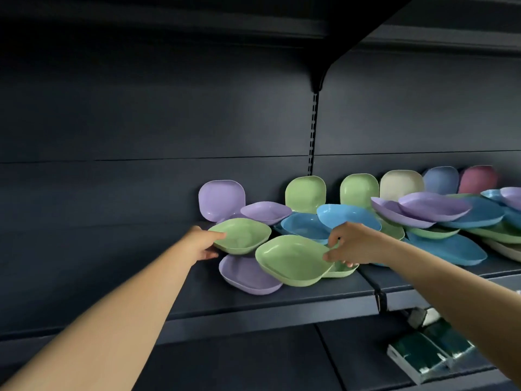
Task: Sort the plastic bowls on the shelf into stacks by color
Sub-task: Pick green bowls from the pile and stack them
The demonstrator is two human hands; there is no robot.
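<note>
Hands (201, 244) (353, 245) grip green bowls (242, 234) (291, 259) — fingertips hidden beneath rims.

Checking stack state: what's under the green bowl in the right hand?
The green bowl that the right hand grips overlaps a purple bowl at its left and another green bowl at its right. Whatever lies beneath its middle is covered.

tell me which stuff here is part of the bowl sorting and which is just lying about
Part of the job:
- green bowl, gripped by left hand
- green bowl, gripped by right hand
- purple bowl at the shelf front
- blue bowls and the mixed pile further right

Lying about:
- dark green packets on the lower shelf
</note>
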